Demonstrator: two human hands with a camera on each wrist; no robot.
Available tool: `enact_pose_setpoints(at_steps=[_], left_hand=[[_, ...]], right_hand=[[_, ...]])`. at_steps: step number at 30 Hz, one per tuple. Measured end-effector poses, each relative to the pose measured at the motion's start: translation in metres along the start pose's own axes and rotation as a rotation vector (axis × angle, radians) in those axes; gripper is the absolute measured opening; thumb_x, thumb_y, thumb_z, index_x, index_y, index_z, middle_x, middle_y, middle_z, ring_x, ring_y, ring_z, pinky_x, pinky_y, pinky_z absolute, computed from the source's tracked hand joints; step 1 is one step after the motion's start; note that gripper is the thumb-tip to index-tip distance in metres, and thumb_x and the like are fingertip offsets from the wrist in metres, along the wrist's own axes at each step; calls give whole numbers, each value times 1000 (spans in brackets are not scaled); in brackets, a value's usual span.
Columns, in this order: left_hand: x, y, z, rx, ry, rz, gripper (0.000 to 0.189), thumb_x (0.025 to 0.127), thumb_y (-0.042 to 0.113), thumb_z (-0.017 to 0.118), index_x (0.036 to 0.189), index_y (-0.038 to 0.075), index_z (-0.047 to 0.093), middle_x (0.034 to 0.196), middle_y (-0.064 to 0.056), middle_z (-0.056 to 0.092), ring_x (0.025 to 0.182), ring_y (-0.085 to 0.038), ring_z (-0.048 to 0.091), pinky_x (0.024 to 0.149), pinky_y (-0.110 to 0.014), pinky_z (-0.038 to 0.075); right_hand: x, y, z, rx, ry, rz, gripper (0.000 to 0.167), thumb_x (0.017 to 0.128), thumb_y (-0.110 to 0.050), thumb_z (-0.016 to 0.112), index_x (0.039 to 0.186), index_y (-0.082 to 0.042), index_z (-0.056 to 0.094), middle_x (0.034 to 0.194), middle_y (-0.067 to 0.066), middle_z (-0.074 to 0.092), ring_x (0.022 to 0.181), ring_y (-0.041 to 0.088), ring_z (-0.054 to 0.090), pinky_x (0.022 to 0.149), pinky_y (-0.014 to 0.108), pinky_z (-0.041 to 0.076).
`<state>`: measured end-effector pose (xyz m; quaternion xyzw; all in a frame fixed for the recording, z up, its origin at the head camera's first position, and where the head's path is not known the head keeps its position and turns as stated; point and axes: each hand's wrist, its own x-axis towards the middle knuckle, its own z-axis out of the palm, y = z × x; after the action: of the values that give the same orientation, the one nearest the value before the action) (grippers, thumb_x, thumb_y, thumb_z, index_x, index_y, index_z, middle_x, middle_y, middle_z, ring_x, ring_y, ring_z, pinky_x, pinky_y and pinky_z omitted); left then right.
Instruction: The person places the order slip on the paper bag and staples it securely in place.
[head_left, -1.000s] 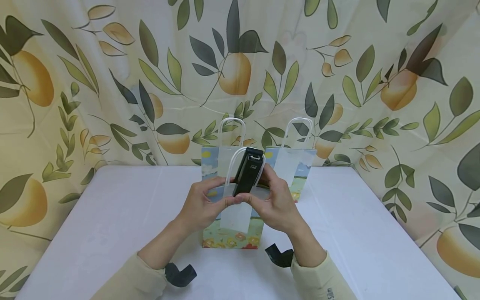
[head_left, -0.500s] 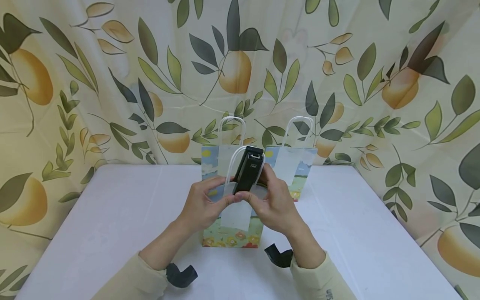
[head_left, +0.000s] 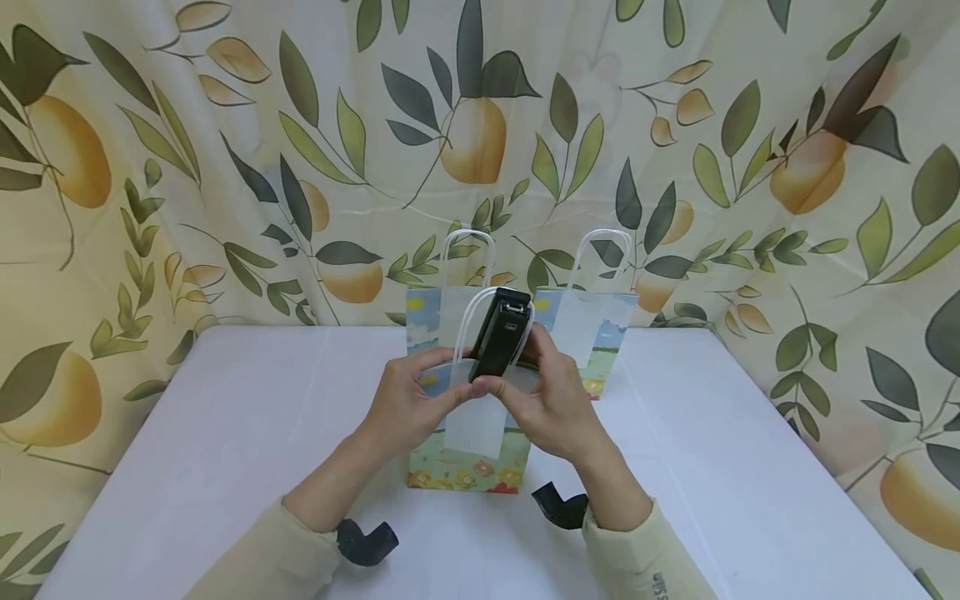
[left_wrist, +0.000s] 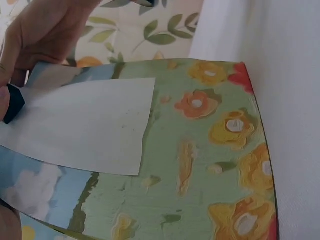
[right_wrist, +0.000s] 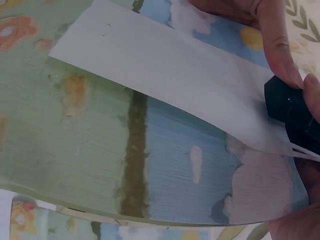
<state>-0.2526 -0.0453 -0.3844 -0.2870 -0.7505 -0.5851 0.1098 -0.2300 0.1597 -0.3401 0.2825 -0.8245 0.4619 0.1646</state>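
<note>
A black stapler (head_left: pixel 501 333) stands tilted at the top edge of a paper gift bag (head_left: pixel 426 462) printed with sky, grass and flowers. My left hand (head_left: pixel 405 404) and right hand (head_left: pixel 555 404) hold it from either side, thumbs meeting at its near end. The other fingers reach behind the bag's top and are partly hidden. A white strip (head_left: pixel 474 425) lies down the bag's front below its white handle (head_left: pixel 467 321). In the left wrist view, part of the stapler (left_wrist: pixel 15 104) shows by a thumb. The right wrist view shows the stapler (right_wrist: pixel 290 107) against the strip.
Two similar gift bags, a left one (head_left: pixel 422 315) and a right one (head_left: pixel 600 362), stand behind on the white table (head_left: pixel 262 417). Black curved pieces (head_left: pixel 367 542) sit by both sleeves. A fruit-patterned curtain (head_left: pixel 480 142) hangs around the table.
Both hands keep the same hold on the stapler, with hardly any movement. The whole head view shifts slightly.
</note>
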Motion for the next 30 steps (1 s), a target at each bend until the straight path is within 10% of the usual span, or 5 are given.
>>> enact_pose_setpoints(at_steps=[12,20,30], left_hand=[[2,-2,-8,-16,-82,-19,49,85,16,87,131,17,71,131,1,73,128,-19,66,108,-48,51],[4,-4,-18,6,-137,-88,62,75,29,94,132,29,69,127,7,73,107,-15,69,88,-39,57],[6,-2,-24,-47,-154,-76,37,95,18,77,131,17,71,125,-2,76,89,-9,69,78,-26,59]], right_hand=[[-1,-2,-8,10,-62,25,69,87,-9,84,145,-6,47,127,9,72,114,22,71,94,38,59],[-1,-3,-9,22,-82,13,79,82,-8,88,148,-10,44,127,7,72,119,22,68,103,46,53],[1,-2,-17,73,-103,-61,103,80,1,88,162,-17,28,134,9,66,120,19,66,109,40,50]])
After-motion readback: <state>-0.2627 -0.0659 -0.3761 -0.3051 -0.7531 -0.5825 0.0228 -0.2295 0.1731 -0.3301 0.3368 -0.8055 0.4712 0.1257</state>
